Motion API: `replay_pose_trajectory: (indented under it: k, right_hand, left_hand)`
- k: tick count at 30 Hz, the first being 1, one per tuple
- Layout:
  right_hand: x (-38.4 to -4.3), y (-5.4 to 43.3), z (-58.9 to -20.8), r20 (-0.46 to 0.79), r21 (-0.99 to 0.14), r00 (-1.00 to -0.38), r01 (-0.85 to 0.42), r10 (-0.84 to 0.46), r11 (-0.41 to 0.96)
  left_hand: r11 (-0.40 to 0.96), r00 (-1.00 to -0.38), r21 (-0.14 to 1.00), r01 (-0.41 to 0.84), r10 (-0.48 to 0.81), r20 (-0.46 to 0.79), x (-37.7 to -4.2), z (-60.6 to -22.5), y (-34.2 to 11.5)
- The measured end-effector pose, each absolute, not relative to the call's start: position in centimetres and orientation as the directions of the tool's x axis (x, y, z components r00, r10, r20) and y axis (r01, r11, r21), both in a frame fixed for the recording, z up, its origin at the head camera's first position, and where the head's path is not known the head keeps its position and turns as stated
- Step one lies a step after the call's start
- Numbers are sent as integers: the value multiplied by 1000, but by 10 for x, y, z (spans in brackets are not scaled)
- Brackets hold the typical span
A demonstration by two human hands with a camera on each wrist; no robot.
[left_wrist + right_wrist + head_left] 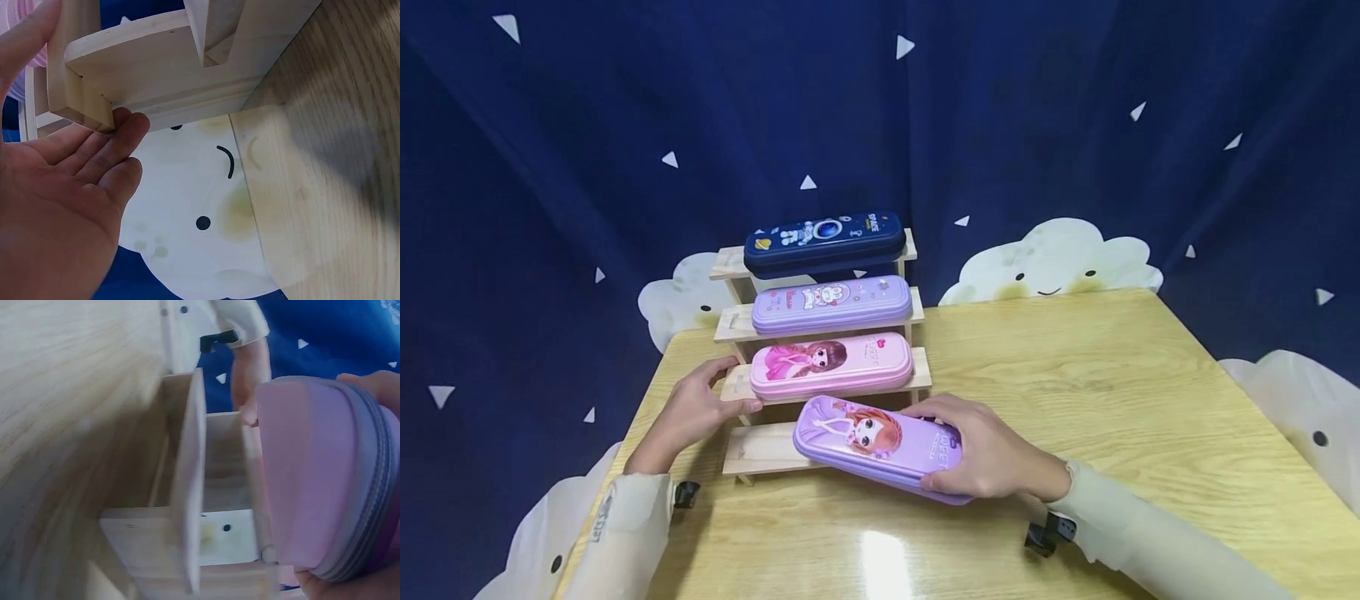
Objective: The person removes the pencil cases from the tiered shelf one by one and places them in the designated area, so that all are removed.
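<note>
My right hand (981, 446) grips the right end of a purple pencil case (880, 443) printed with a red-haired girl. The case is tilted, its left end over the lowest step of a wooden tiered stand (763, 448). In the right wrist view its zipped side (312, 475) faces the camera. My left hand (696, 408) holds the left end of the stand's second step, thumb beside a pink pencil case (831, 367). In the left wrist view the fingers curl at that board's end (81, 109). A lilac rabbit case (832, 304) and a navy space case (825, 243) lie on the upper steps.
The stand is on a light wood table (1075, 400), near its left edge. Behind hangs a dark blue curtain (1037, 108) with white triangles and smiling clouds (1052, 258). A bright reflection lies on the table in front of the stand.
</note>
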State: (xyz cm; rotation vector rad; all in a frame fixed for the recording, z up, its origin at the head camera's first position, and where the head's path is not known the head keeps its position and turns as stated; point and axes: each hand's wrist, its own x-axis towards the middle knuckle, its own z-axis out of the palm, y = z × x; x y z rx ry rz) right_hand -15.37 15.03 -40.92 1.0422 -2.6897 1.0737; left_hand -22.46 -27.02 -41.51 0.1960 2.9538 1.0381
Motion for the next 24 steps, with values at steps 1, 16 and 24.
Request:
replay_pose_trajectory:
  k: [1, 16, 24]
  right_hand:
    - [-151, 153, -405, 304, -585, -767, -619, -566, 524]
    - [-161, 199, -361, 455, -618, -861, -489, -227, 616]
    - [-182, 218, -365, 486, -652, -874, -365, -4, 665]
  left_hand:
    - [774, -992, 623, 114, 118, 36, -225, -415, -270]
    - [784, -993, 612, 106, 112, 29, -225, -414, -272]
    - [797, -993, 594, 107, 113, 28, -226, -415, -271]
